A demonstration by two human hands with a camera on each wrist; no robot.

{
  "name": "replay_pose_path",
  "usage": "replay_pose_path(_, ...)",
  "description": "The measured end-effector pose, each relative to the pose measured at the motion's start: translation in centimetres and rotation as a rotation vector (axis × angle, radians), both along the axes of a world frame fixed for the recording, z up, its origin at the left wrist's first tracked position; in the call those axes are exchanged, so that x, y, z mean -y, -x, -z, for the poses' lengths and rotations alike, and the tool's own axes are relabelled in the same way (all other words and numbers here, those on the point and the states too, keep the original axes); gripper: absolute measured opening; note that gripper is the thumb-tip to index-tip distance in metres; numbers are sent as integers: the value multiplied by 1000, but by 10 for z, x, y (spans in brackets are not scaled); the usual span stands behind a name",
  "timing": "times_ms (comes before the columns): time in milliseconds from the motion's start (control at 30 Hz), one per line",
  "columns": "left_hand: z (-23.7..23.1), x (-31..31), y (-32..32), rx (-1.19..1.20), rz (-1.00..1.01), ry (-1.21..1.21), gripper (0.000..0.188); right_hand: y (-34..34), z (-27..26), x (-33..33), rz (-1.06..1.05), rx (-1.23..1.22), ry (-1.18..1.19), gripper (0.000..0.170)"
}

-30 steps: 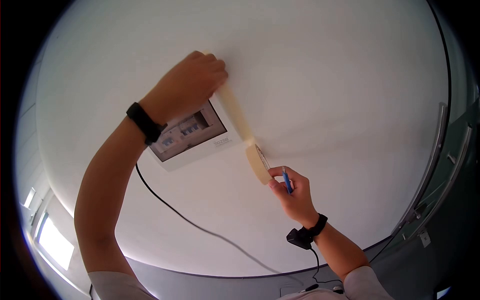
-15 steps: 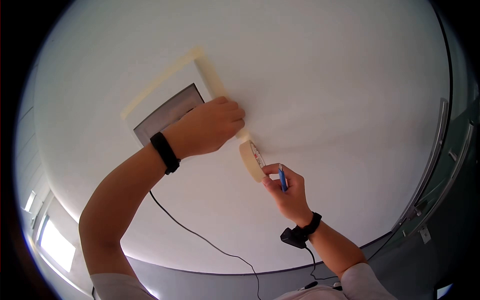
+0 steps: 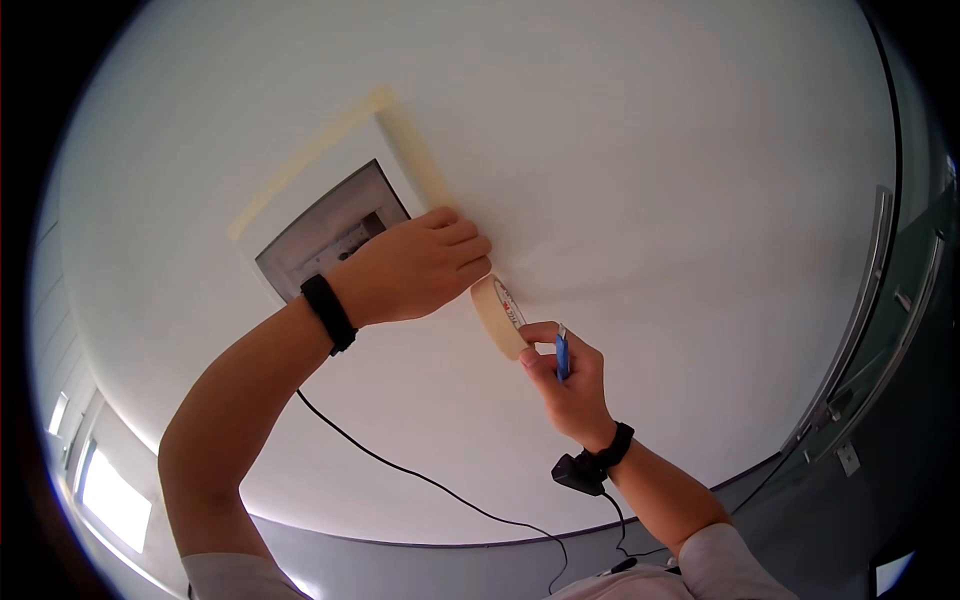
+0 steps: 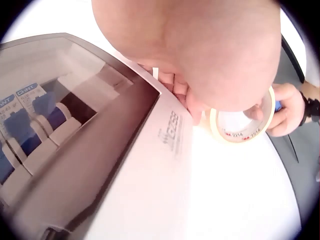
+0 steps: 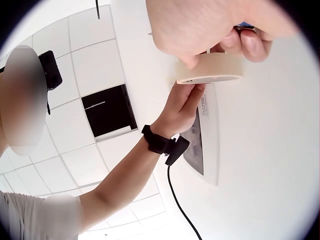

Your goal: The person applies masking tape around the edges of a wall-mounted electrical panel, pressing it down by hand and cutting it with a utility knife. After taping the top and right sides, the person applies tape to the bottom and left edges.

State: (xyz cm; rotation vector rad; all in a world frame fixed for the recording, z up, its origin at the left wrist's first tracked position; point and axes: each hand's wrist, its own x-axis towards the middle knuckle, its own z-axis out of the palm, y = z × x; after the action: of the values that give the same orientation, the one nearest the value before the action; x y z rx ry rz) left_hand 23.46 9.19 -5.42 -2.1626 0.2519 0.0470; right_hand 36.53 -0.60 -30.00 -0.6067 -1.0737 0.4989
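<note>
A white electrical box [image 4: 150, 185] with a dark see-through cover is fixed to the white wall. Pale yellow tape [image 3: 418, 158] lines its upper and right edges in the head view. My left hand [image 3: 420, 265] presses on the tape near the box's lower right, its fingertips just above the tape roll [image 3: 494, 318]. My right hand [image 3: 578, 392] pinches that roll between thumb and fingers, with a blue cutter [image 3: 562, 356] also held in it. In the right wrist view the roll [image 5: 215, 66] is edge-on, touching or nearly touching the left fingertips.
Breaker switches [image 4: 30, 125] show behind the cover. A black cable [image 3: 420, 474] hangs from the left wrist across the wall. Metal door handles [image 3: 868, 300] stand at the far right, and a bright window [image 3: 115, 497] is at the lower left.
My left hand has moved down along the box's right edge, uncovering the tape at the upper corner. The right hand, still gripping roll and cutter, has shifted slightly left in view.
</note>
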Motion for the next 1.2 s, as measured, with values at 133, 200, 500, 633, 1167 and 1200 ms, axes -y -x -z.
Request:
replay_pose_path(133,-2,-7,1,-18,-10,-18,26,0,2,-6,10,-23,-16,18)
replay_pose_path(200,-7,-10,5,81,-2,25,28,-1,3,-6,-40,-57,-25,18)
replay_pose_path(500,-81,5,-4,369,113,-127,24,0,-3,-3,-28,-38,-82,20)
replay_pose_path(633,-79,11,-9,424,76,-118,21,-1,0,-4,-7,-42,-93,21)
replay_pose_path(1167,-31,6,26,342,36,-202,48,0,0,0,-47,-2,-11,22)
replay_pose_path(1200,-32,9,24,346,40,-207,48,0,-2,1,-28,8,-45,23)
